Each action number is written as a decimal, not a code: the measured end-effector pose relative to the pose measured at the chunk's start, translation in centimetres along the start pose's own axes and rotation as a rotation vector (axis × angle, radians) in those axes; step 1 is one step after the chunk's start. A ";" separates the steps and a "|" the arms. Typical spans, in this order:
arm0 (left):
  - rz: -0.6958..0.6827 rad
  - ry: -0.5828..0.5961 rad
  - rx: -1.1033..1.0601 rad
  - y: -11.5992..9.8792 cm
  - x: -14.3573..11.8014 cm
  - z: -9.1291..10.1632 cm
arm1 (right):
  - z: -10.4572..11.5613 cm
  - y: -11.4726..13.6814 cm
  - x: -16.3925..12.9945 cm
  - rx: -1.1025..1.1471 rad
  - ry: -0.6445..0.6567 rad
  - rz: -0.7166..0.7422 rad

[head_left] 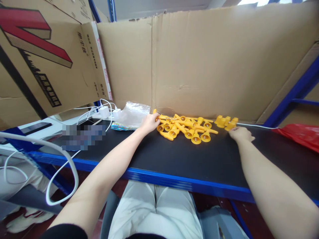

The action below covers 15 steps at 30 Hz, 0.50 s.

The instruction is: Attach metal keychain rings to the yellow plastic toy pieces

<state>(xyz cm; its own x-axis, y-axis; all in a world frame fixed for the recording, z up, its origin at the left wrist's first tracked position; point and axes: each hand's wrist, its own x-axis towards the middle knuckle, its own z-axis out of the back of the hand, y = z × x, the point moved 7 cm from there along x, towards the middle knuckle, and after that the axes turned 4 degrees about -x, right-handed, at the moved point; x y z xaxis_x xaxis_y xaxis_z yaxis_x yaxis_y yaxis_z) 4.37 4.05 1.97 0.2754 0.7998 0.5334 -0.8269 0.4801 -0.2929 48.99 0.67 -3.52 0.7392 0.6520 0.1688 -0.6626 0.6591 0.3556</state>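
Note:
My left hand [150, 123] is closed at the left edge of a pile of yellow plastic pieces [190, 133]. Its fingers pinch a yellow handle piece [155, 111], from which a spiral shaft [169, 118] seems to run right over the pile. Many pieces in the heap have a flared, funnel-like end with something shiny inside. Farther right, several small yellow cup-shaped pieces [219, 121] stand together. My right hand [241, 134] is at the nearest of them, a yellow cup piece [230, 125], fingertips bent against it; the exact grip is partly hidden.
Clear plastic bags [133, 114] lie left of the pile, near white chargers [104, 112] and cables. A red plastic bag [300, 134] is at the right. Cardboard [211, 63] walls the back of the black shelf [174, 162], whose blue front edge [184, 184] crosses before my lap.

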 end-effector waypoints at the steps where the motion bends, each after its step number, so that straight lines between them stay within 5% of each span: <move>1: -0.002 -0.002 -0.002 0.0 0.0 0.0 | -0.1 0.0 -0.1 0.008 0.017 -0.014; 15: 0.040 -0.126 -0.159 0.8 0.1 0.5 | -2.0 1.3 1.0 0.004 0.124 0.184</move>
<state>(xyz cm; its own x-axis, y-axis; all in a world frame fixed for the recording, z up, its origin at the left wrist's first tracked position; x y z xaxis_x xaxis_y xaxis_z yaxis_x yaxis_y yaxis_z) 3.50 4.35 2.23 0.1722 0.7724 0.6113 -0.7453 0.5080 -0.4319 48.66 2.93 -4.76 0.5853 0.8024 0.1166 -0.7843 0.5237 0.3326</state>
